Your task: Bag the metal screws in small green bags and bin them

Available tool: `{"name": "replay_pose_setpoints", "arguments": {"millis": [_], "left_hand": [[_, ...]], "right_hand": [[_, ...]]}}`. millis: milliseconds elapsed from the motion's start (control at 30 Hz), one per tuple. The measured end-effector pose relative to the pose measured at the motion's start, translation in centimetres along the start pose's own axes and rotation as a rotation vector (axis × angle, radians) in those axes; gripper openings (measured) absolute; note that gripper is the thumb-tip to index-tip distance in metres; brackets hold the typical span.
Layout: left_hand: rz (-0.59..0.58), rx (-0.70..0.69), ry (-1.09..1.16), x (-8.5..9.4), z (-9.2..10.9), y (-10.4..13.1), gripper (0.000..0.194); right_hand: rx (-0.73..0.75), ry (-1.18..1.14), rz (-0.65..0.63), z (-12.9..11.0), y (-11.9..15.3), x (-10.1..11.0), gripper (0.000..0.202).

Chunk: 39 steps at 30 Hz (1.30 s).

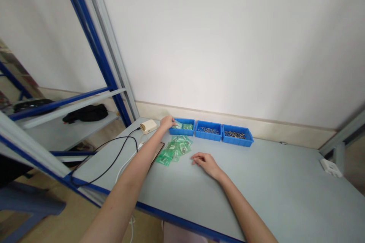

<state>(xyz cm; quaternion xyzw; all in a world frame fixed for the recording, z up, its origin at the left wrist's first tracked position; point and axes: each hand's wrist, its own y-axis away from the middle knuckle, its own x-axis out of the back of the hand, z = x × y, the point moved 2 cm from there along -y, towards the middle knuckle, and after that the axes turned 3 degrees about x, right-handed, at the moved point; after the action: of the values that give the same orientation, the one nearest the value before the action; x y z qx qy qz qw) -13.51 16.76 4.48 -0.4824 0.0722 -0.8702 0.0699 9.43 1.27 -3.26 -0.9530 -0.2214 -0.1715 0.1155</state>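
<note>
Three blue bins stand in a row against the wall. My left hand (pixel 167 122) reaches to the left bin (pixel 182 133), its fingers closed on a green plastic packet (pixel 178 124) at the bin's left end. More green packets lie in that bin. The middle bin (pixel 208 136) holds loose silver screws, and the right bin (pixel 238 141) holds darker, brassy ones. In front of the left bin, a pile of green packets (pixel 174 149) is spread on the table. My right hand (pixel 205 162) rests on the table right of the pile, fingers curled together; whether anything is in them is hidden.
A cream-coloured box (pixel 148 126) with a black cable (pixel 121 154) stands at the back left of the grey table (pixel 268 186). A dark-edged flat device (pixel 158 152) lies partly under my left arm. A white socket block (pixel 330 168) sits far right, near the metal frame.
</note>
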Motion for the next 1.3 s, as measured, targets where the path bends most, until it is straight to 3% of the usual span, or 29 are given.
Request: {"name": "replay_pose_setpoints", "arguments": {"millis": [200,367,467,567,633,733,867,967,1200,1300], "left_hand": [[-0.05,0.06,-0.225,0.1,-0.4,0.0,0.028],[0.026,0.027,-0.295,0.8,-0.2,1.1,0.036],[0.093,-0.037,-0.289,1.4,0.8,2.3,0.03],[0.11,-0.149,-0.236,1.6,2.0,4.5,0.021],[0.028,-0.188,-0.197,1.2,2.5,6.6,0.024],[-0.124,-0.23,-0.193,-0.3,2.5,10.5,0.031],[-0.11,-0.328,-0.29,-2.3,2.1,14.1,0.038],[-0.089,-0.31,-0.346,-3.0,1.9,14.8,0.044],[-0.077,-0.339,-0.35,-2.9,2.5,14.8,0.039],[-0.006,-0.304,-0.302,-3.0,2.8,15.4,0.044]], "right_hand": [[-0.004,0.054,-0.015,-0.4,0.1,0.1,0.027],[-0.003,0.085,-0.014,-0.9,0.3,0.2,0.026],[-0.001,0.1,-0.007,-1.0,0.3,0.2,0.026],[0.009,0.098,-0.013,-0.9,0.3,0.2,0.026],[0.011,0.098,-0.017,-0.8,0.3,0.1,0.026],[0.013,0.108,-0.016,-0.7,0.3,0.1,0.025],[0.028,0.132,-0.008,-0.9,0.3,0.0,0.025],[0.035,0.142,-0.003,-1.0,0.4,0.0,0.024],[0.042,0.155,-0.014,-0.6,0.4,-0.1,0.024],[0.086,0.213,0.101,-0.2,0.3,-0.1,0.022]]}}
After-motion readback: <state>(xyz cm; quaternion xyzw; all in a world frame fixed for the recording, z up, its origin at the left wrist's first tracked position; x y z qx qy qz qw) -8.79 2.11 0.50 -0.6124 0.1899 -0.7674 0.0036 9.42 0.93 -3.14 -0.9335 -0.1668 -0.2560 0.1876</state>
